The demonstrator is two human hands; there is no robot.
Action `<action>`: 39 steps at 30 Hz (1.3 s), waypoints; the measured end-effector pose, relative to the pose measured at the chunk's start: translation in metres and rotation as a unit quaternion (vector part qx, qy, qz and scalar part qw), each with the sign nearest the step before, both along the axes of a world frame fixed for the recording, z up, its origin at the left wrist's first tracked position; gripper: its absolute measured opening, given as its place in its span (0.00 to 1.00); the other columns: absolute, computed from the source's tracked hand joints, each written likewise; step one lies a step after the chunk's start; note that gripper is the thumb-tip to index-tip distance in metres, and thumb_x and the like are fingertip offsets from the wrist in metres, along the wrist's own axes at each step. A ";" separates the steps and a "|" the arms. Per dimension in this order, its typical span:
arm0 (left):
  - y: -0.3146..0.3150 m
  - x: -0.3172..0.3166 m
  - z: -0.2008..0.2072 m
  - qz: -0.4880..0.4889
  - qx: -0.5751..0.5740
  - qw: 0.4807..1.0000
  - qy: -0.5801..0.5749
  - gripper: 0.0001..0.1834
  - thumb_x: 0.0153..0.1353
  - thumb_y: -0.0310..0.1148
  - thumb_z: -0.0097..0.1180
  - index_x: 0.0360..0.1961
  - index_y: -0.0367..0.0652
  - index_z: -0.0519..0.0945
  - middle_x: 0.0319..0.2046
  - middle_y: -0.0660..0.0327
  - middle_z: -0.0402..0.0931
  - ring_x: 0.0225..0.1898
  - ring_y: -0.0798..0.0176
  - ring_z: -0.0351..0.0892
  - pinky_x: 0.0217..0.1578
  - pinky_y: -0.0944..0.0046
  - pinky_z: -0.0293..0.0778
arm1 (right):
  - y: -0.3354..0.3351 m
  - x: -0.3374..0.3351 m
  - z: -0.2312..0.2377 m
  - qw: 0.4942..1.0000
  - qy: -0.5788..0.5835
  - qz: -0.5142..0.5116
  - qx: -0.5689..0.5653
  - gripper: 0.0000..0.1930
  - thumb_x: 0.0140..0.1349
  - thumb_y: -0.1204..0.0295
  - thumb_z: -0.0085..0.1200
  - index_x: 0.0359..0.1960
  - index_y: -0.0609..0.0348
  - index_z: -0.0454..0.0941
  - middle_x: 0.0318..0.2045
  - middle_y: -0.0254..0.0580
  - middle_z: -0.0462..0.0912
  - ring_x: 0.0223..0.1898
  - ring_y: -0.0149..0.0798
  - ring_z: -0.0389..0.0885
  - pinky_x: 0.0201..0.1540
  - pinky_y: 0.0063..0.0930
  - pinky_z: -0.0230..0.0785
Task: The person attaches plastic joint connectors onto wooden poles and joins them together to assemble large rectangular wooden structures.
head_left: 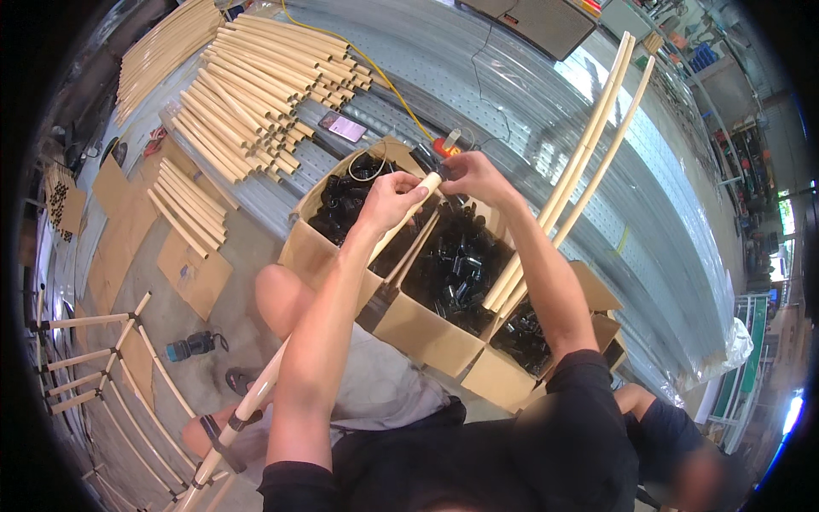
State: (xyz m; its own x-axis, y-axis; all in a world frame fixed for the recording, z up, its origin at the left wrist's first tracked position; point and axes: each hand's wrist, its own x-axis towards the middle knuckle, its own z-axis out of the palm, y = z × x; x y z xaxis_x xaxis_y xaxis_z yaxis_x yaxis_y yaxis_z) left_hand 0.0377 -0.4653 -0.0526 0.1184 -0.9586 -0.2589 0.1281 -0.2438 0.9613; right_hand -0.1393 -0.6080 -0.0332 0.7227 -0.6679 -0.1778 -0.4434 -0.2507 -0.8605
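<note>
My left hand [394,203] is closed around a long cream tube [386,241] near its upper end. That tube slants down to the lower left behind my left forearm. A black joint [247,416] sits on a tube section by my leg. At the tube's upper end, my right hand [478,177] pinches a small dark fitting [441,171], partly hidden by the fingers. Both hands are above open cardboard boxes [426,331] filled with black plastic fittings [465,264].
Stacks of cream tubes [247,94] lie at the far left. Long tubes [589,145] lean on the boxes at right. A phone [345,128] rests on wrapped metal panels [426,64]. A tube frame [107,363] stands at left near a power tool [194,346]. Another person [674,435] is at lower right.
</note>
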 end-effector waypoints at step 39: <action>0.437 0.060 0.068 0.135 0.166 0.658 -0.722 0.04 0.58 0.31 0.55 0.32 0.45 0.73 0.23 0.58 0.77 0.26 0.53 0.82 0.28 0.54 0.76 | 0.051 0.064 0.044 0.980 0.033 0.080 -0.178 0.31 0.51 0.76 0.61 0.62 0.57 0.71 0.22 0.40 0.79 0.25 0.28 0.76 0.28 0.29 0.69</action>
State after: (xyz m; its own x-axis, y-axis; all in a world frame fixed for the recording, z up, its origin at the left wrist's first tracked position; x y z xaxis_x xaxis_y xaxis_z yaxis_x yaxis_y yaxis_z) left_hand 0.0973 -0.0280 0.0154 0.6246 -0.7715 0.1213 -0.7790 -0.6264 0.0274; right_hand -0.0754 -0.5574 0.0106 0.8175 -0.5760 -0.0042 -0.4264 -0.6003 -0.6766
